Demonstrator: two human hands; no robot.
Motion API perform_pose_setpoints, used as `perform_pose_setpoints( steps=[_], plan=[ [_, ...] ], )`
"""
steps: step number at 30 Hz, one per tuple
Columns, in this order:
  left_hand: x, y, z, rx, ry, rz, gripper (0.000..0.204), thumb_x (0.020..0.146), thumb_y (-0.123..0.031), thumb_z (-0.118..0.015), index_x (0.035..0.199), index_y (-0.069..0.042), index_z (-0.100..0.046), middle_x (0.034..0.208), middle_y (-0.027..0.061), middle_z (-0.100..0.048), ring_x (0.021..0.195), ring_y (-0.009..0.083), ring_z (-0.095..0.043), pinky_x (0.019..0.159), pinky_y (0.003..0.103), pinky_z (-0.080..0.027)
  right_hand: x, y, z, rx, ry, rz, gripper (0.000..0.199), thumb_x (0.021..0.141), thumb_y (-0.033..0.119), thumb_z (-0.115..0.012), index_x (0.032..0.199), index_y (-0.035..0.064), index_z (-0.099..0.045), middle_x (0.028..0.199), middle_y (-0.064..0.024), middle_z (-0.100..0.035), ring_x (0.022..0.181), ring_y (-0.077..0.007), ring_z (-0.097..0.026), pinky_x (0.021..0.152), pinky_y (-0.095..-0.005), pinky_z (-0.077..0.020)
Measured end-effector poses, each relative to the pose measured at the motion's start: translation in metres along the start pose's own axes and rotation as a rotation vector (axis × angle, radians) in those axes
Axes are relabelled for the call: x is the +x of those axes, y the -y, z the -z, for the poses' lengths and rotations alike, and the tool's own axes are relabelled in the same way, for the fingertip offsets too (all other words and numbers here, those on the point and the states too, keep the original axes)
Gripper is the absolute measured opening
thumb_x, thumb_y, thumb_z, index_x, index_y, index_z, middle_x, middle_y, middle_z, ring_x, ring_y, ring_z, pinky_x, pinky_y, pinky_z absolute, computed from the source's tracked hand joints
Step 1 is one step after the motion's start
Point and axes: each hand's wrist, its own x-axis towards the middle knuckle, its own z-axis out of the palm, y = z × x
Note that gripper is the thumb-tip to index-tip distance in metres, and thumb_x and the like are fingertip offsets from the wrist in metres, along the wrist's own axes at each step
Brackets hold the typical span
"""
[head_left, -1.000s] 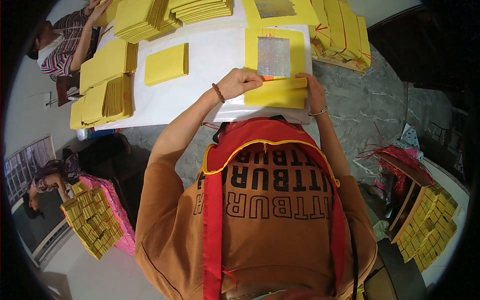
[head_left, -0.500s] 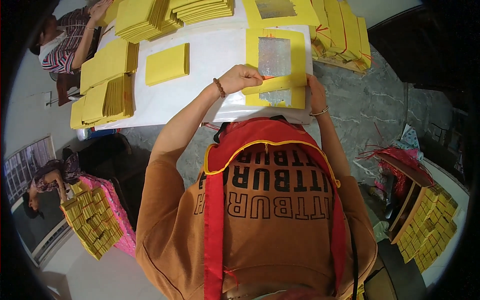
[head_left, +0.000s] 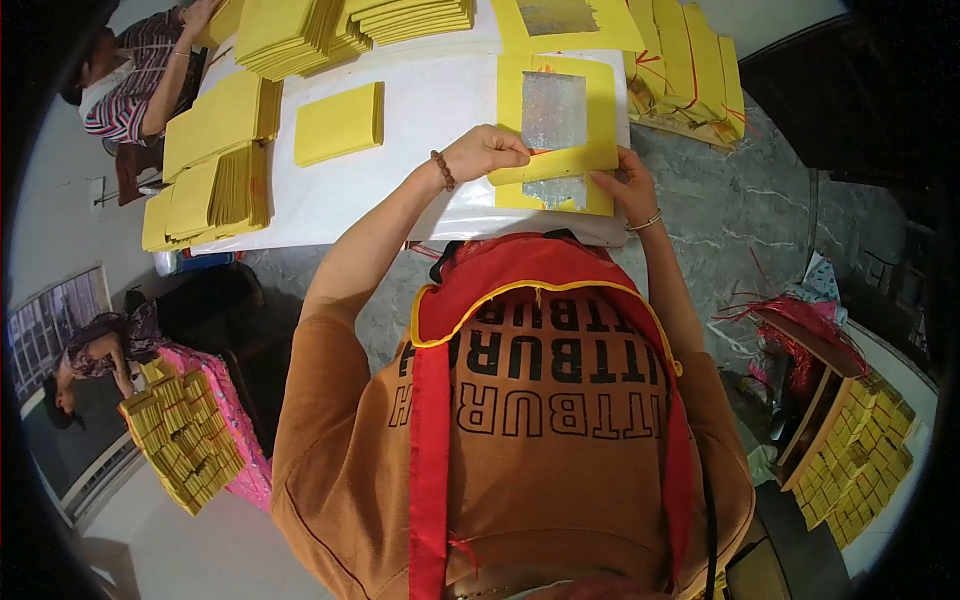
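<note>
Pinching folded yellow sheet (head_left: 560,163), both hands: left (head_left: 487,152), right (head_left: 625,187); wooden crate (head_left: 845,440) holds yellow bundles.

Wears an orange-brown short-sleeved shirt (head_left: 520,450) with dark block lettering, under a red apron (head_left: 520,280) piped in yellow. Above the apron: brown bead bracelet (head_left: 443,170) on left wrist, thin silver bangle (head_left: 645,222) on right.

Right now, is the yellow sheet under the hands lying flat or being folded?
Being folded: the yellow sheet's lower part is doubled up over its silver foil square, held by the left hand and right hand.
</note>
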Motion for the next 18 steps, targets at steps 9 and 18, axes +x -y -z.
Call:
perform_pose_setpoints(
  steps=[9, 18],
  plan=[
    [-0.003, -0.004, 0.001, -0.006, 0.019, 0.035, 0.017, 0.08, -0.017, -0.057, 0.085, -0.002, -0.063, 0.07, -0.0029, -0.056, 0.063, 0.0032, -0.045, 0.056, 0.019, -0.036, 0.001, -0.004, 0.001, 0.001, 0.018, -0.011, 0.04, 0.07, 0.009, -0.067, 0.106, 0.0006, -0.052, 0.104, -0.0066, -0.049, 0.096, -0.0159, -0.051, 0.085, -0.0273, -0.0394],
    [-0.006, -0.014, 0.002, 0.023, 0.028, 0.089, 0.021, 0.08, -0.017, -0.056, 0.089, 0.001, -0.062, 0.076, 0.0019, -0.06, 0.073, 0.0072, -0.051, 0.068, 0.021, -0.041, 0.001, -0.003, 0.002, -0.057, 0.006, -0.012, 0.041, 0.068, 0.004, -0.067, 0.106, 0.0024, -0.052, 0.104, -0.0056, -0.049, 0.096, -0.0159, -0.05, 0.085, -0.0273, -0.0393]
  ],
)
